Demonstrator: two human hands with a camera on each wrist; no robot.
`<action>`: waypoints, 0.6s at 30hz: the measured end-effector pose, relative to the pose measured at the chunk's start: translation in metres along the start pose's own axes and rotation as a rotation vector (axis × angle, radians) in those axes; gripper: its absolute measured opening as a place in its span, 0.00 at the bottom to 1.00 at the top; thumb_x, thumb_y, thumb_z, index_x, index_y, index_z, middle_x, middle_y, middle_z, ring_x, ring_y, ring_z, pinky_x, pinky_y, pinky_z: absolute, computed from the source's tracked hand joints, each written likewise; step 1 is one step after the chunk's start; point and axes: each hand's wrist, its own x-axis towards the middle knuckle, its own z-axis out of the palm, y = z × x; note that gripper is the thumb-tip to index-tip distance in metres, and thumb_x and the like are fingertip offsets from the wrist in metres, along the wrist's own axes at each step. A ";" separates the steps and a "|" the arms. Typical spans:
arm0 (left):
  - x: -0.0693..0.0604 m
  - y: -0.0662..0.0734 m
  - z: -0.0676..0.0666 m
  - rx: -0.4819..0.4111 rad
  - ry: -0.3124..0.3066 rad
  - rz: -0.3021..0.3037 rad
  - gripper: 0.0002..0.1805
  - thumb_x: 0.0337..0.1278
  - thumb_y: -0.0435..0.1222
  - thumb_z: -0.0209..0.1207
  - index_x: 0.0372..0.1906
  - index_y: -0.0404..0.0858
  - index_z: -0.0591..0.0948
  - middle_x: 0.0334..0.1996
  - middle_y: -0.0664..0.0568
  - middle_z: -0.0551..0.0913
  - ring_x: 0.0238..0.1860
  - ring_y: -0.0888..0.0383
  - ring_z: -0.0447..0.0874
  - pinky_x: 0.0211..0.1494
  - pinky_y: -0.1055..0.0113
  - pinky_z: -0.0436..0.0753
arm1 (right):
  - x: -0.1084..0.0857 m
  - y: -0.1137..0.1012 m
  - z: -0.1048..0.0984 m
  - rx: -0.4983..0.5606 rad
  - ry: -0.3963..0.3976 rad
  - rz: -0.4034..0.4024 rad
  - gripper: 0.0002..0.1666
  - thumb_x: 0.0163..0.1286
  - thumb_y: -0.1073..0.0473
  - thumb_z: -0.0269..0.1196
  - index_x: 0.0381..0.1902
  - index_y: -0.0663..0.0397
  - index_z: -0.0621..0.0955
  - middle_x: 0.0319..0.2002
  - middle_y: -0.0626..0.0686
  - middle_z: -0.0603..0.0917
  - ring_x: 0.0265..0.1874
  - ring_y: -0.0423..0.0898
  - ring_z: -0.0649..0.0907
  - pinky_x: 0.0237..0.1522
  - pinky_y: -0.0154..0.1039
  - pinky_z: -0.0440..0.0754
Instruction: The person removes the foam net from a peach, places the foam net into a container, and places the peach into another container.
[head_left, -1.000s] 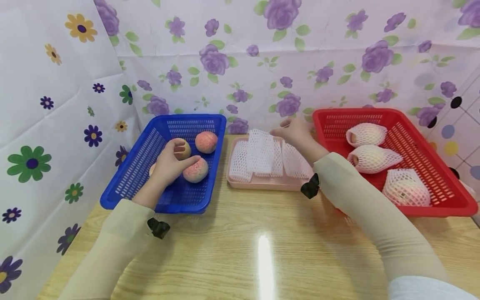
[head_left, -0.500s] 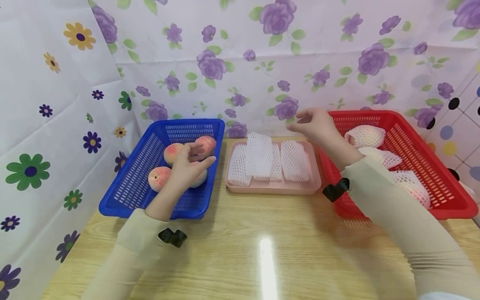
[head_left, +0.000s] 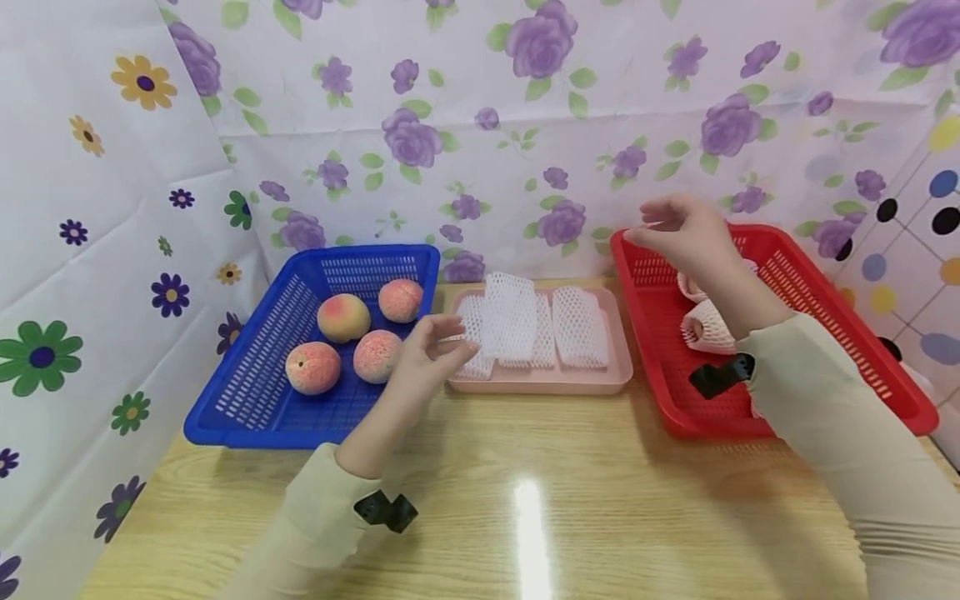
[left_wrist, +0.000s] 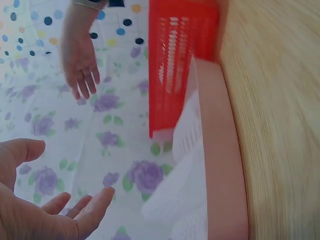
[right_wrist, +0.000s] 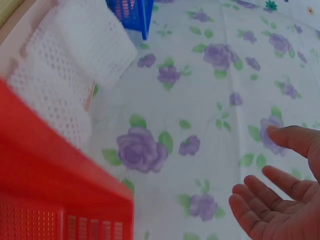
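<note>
My left hand (head_left: 427,358) hovers between the blue basket (head_left: 255,437) and the pink tray (head_left: 540,382), fingers relaxed and holding nothing. Several peaches, such as the yellowish peach (head_left: 343,318) and the pink peach (head_left: 312,367), lie in the blue basket. On the tray rest several white foam net sleeves (head_left: 581,327), some overlapping. My right hand (head_left: 693,237) is raised over the left side of the red basket (head_left: 648,367), holding nothing. Inside that basket are fruits in foam nets (head_left: 707,327), partly hidden by the right arm. In the right wrist view, the right hand (right_wrist: 285,195) has loosely spread fingers.
All three containers stand on a wooden table (head_left: 480,483) against a wall covering (head_left: 510,167) with purple flowers. Another flowered sheet (head_left: 97,275) hangs on the left. A dotted sheet (head_left: 907,267) is at the right.
My left hand has moved right, from over the peaches to the gap beside the tray. The right hand has moved right, from over the tray to above the red basket. Both stay unfilled.
</note>
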 end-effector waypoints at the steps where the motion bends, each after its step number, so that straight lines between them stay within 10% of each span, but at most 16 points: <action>1: -0.001 0.000 0.004 -0.023 -0.007 -0.004 0.25 0.59 0.32 0.59 0.60 0.32 0.68 0.59 0.37 0.72 0.59 0.43 0.75 0.57 0.57 0.79 | 0.000 0.003 -0.003 0.001 0.014 -0.006 0.38 0.63 0.43 0.63 0.65 0.56 0.69 0.62 0.61 0.74 0.60 0.56 0.73 0.62 0.54 0.71; 18: -0.001 -0.002 0.076 -0.283 -0.235 -0.094 0.26 0.60 0.32 0.58 0.63 0.33 0.66 0.58 0.37 0.71 0.53 0.49 0.78 0.54 0.56 0.82 | 0.018 0.070 -0.049 -0.057 -0.138 -0.044 0.47 0.62 0.44 0.65 0.73 0.49 0.58 0.68 0.65 0.64 0.65 0.63 0.64 0.64 0.64 0.61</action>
